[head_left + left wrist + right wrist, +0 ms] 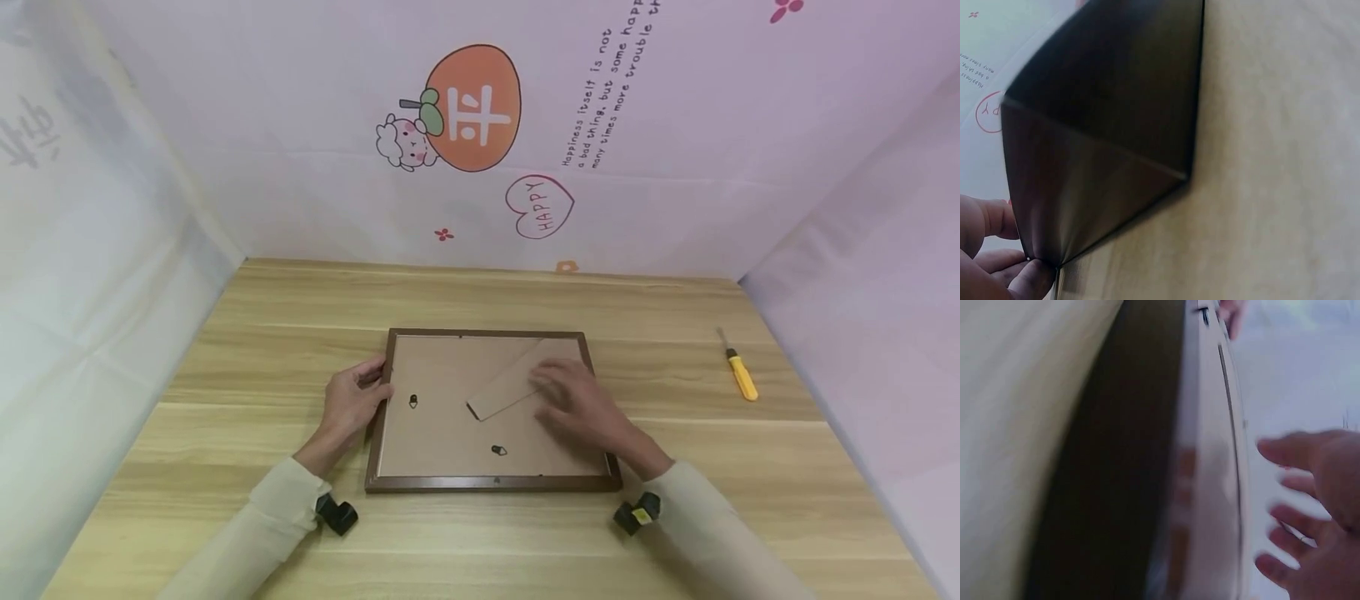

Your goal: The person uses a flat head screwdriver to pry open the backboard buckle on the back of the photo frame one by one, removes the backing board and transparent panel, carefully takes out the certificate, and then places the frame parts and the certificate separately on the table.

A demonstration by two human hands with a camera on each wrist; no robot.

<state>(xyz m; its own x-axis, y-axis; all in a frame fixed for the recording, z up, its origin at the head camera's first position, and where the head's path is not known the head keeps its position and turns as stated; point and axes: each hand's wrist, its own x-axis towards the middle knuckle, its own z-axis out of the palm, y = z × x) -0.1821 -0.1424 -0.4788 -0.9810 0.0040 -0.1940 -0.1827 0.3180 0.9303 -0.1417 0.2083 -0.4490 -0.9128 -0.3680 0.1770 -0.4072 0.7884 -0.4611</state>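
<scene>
Far left there's a pale sheet hanging as a side wall [90, 333] with a faint character on it, then the wood-grain table [225, 358] starts. A cream sleeve [258, 521] comes in from the bottom, with a little black device [337, 514] at its cuff. The left hand [354, 402] has the left side of the picture frame [495, 483] pinched, thumb over the rim and fingers around the outside edge.

The frame is brown, lying face down around the middle of the table, and it works like a shallow tray: a tan backing board [442, 442] sits inside the rim. Going across the board, you get a small dark hanger [413, 401] near the left side, then a narrow tan stand flap [502, 392] running diagonally up to the right, with a second dark hanger [498, 450] below it, close to the near rim. Up behind all that, a printed back sheet [315, 200] shows an orange fruit [474, 108] and a heart saying HAPPY [540, 206].

Next, the right hand [573, 404], kinda blurry, hovers over the right part of the board by the flap. Fingers are spread apart and loosely bent, gripping nothing; the right wrist view shows a gap to the board. Past that, a yellow-handled screwdriver [742, 377] lies on the table, well apart from the frame.
</scene>
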